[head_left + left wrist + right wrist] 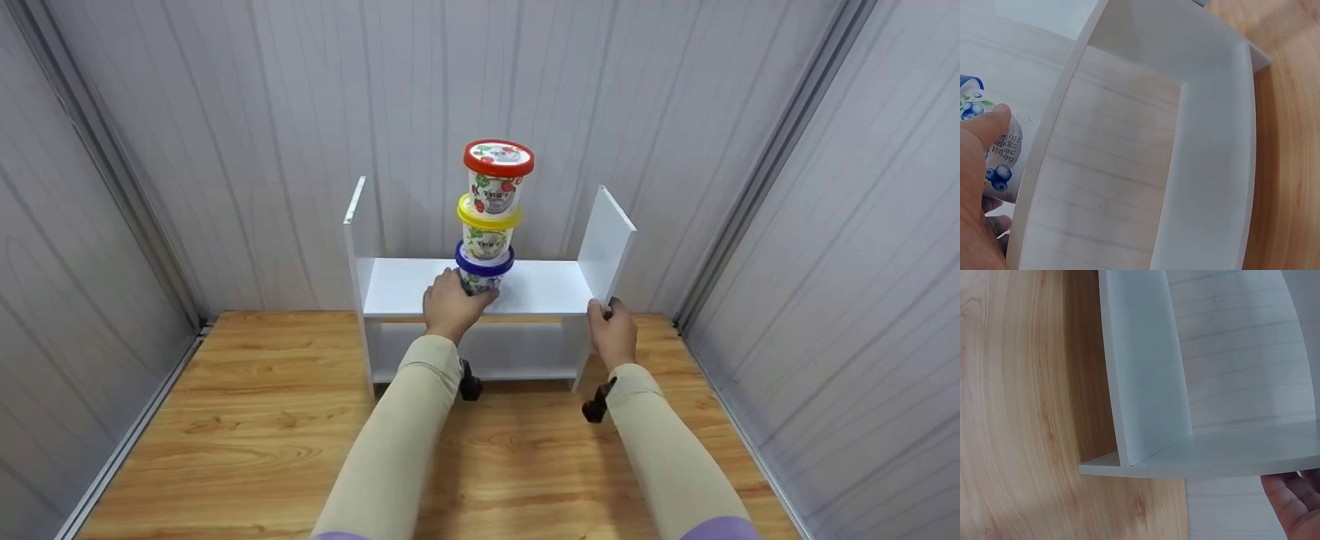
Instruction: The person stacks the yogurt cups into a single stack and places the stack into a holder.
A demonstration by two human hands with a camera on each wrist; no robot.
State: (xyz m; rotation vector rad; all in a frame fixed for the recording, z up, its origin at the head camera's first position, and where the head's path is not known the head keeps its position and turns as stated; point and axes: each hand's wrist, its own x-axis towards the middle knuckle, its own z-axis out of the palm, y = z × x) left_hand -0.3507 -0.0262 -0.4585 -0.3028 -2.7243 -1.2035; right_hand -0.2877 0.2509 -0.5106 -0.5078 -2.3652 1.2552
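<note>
Three paper cups stand stacked on the upper board of a white shelf. On top is the red-lidded cup, then the yellow-lidded cup, with the blue-lidded cup lowest. My left hand grips the blue-lidded cup, thumb in front; in the left wrist view this cup shows blueberries on its side. At the shelf's right side panel, my right hand holds the front edge. The right wrist view shows these fingers against that panel, partly cut off.
The shelf's lower board sits just above the wooden floor. Its left side panel rises beside the cups. Pale grained walls enclose the back and both sides.
</note>
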